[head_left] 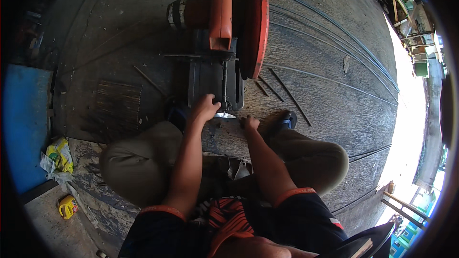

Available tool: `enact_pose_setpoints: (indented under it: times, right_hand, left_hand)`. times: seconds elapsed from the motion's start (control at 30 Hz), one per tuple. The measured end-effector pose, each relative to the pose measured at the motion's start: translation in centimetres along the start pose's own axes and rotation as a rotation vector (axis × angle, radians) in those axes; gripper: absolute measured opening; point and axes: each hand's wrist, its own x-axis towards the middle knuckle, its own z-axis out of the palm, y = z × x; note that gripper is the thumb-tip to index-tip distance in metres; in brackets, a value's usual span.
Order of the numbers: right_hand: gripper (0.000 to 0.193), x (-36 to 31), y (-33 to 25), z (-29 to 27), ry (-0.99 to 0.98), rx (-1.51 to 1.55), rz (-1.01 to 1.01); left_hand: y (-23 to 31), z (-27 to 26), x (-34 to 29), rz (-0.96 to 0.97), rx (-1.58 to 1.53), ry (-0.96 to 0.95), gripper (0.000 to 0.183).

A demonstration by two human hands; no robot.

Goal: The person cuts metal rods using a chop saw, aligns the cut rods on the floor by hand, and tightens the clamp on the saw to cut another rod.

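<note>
A chop saw with an orange handle (221, 16) and a red round blade guard (256, 26) stands on the floor in front of me. My left hand (205, 108) is at the near end of its dark base (196, 79), fingers curled, beside the clamp screw (225, 79). What those fingers grip is hidden. Just right of it, a shiny metal piece (225, 115) lies at the foot of the screw. My right hand (251, 123) is closed low over the floor, right of that piece. Something dark shows at its fingers, too small to name.
Cut rods (289, 96) lie right of the saw, and a bundle of short rods (118, 101) lies to the left. Long thin rods (330, 36) curve across the right floor. My sandalled feet (288, 120) flank the base. A yellow container (68, 207) stands lower left.
</note>
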Motion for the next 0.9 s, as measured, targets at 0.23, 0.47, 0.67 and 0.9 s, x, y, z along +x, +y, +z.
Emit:
enact_pose_setpoints:
  times: [0.23,0.47,0.67,0.9]
  right_hand:
    - [0.023,-15.5,-24.0,4.7,-0.347,0.422,-0.873]
    - [0.061,-27.5,-32.3,12.0,-0.153,-0.559,-1.474]
    - [0.072,-27.4,-32.8,12.8,-0.071,-0.623,-1.667]
    - [0.071,-29.5,-33.6,14.1,0.004,-0.662,-1.597]
  left_hand:
    - [13.4,-15.8,-3.0,0.635,-0.813,0.727,0.030]
    - [20.4,-20.2,1.8,0.223,-0.899,-0.090,0.032]
    - [21.7,-20.5,1.2,0.197,-0.873,0.025,0.037]
    - [20.7,-22.1,5.1,0.248,-0.791,-0.128,0.016]
